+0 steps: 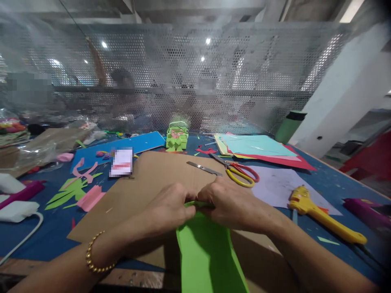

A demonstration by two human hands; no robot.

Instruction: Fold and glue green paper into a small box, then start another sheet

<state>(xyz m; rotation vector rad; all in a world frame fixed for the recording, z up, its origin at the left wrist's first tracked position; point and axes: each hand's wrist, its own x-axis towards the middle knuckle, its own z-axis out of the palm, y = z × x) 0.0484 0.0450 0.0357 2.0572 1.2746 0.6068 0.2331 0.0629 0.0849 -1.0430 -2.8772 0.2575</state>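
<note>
A long sheet of bright green craft paper (207,248) runs from the bottom edge up to both hands, its far end bent and its long sides slightly raised. My left hand (172,203) is closed on the left of that far end, the thumb lying over the paper. On the right of the same end, my right hand (226,201) grips with curled fingers partly hidden behind the knuckles. Under them lies a brown cardboard sheet (155,175). Just beyond the right hand are a metal blade (204,167) and scissors with red and yellow handles (241,174).
A yellow glue gun (324,217) lies on a pale purple sheet (275,185) at right. Coloured papers (256,145) are stacked behind it, near a green bottle (290,127). A small green paper bag (177,137) stands at the back centre. Green scraps (69,193) and a white cabled adapter (20,211) lie left.
</note>
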